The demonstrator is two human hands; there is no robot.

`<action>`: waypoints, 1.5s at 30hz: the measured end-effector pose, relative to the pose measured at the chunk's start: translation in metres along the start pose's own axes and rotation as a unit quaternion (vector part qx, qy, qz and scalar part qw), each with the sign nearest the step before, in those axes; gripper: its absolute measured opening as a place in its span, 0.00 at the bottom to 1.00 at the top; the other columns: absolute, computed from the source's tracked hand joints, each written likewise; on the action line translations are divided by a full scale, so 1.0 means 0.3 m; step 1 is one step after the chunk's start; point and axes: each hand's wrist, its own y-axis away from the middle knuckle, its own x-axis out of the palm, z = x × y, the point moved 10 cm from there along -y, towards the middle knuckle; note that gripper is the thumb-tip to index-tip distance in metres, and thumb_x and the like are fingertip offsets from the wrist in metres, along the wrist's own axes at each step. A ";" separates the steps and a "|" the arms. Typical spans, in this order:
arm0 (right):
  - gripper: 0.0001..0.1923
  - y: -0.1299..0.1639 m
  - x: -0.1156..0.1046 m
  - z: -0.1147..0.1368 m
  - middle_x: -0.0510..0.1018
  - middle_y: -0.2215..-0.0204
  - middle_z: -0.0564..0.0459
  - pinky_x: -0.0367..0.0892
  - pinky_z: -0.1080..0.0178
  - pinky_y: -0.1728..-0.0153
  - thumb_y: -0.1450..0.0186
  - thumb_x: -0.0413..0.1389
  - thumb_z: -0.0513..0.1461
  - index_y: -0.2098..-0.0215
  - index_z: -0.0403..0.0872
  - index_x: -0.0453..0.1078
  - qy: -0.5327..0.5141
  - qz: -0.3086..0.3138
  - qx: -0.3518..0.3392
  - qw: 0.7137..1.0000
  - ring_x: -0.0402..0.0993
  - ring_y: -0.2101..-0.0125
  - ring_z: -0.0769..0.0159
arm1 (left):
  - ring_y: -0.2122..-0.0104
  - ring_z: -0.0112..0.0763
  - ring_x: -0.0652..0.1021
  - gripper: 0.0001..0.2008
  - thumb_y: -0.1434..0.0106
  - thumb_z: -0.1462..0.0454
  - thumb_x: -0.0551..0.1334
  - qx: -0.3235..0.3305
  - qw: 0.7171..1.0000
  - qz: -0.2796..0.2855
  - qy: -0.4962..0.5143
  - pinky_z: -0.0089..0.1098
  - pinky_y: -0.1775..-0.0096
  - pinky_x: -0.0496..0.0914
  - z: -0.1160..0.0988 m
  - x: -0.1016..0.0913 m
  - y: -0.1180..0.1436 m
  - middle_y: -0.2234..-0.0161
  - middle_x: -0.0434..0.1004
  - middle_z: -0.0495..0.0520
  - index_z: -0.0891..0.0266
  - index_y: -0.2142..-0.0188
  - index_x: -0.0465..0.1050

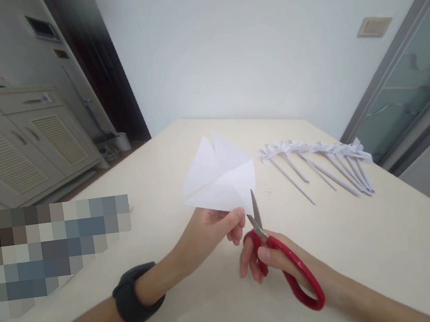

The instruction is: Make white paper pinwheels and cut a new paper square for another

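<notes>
My left hand (217,225) pinches the near corner of a white sheet of paper (217,181) between thumb and fingers. Slits run inward from some of the sheet's corners. My right hand (268,259) grips a pair of scissors with red handles (297,271). Their metal blades are parted and lie at the paper's near right corner, close to my left fingertips. Whether the blades touch the paper I cannot tell. To the right, several white paper pinwheels (315,148) with rolled paper sticks lie in a row on the table.
The cream table (156,189) reaches to a white wall (225,50). A cabinet (20,138) with louvred doors stands at the left, and a white bin (121,141) is on the floor beyond. A blurred-out patch (46,255) covers the left side. A framed glass panel (416,73) is at the right.
</notes>
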 end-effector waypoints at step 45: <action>0.25 0.001 -0.016 -0.007 0.72 0.67 0.49 0.64 0.60 0.64 0.38 0.44 0.57 0.62 0.44 0.64 0.075 -0.010 0.013 0.997 0.66 0.71 0.68 | 0.79 0.23 0.70 0.13 0.39 0.61 0.56 -0.001 1.000 0.017 -0.016 0.24 0.74 0.66 0.037 0.013 -0.014 0.82 0.69 0.47 0.65 0.78 0.68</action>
